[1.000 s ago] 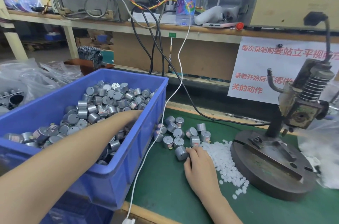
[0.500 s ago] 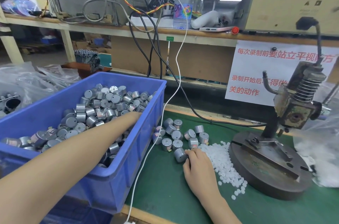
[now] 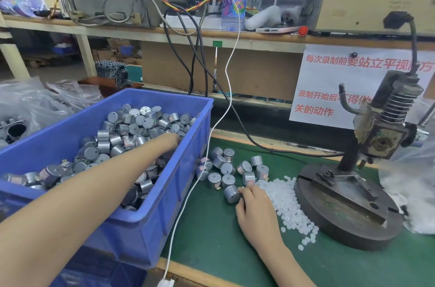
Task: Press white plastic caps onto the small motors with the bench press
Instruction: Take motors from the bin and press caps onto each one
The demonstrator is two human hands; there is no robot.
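Left hand [image 3: 167, 143] reaches into the blue bin [image 3: 150, 235] at left, fingers buried among the heaped motors [image 3: 131, 126]; cannot tell if it grips one. Right hand [image 3: 255, 204] rests on the green tabletop [image 3: 211, 239], fingers curled, tips touching a loose motor [image 3: 231, 193] lying on its side; cannot tell whether it pinches anything. Just beyond, a cluster of loose motors [image 3: 227, 168] sits beside the bin. White caps [image 3: 288, 205] are piled just right of the hand, against the round base [image 3: 348, 223] of the bench press [image 3: 381, 136] at right. A white cable [image 3: 188, 197] trails down along the bin's right wall. A paper sign [image 3: 329, 89] hangs behind the press.
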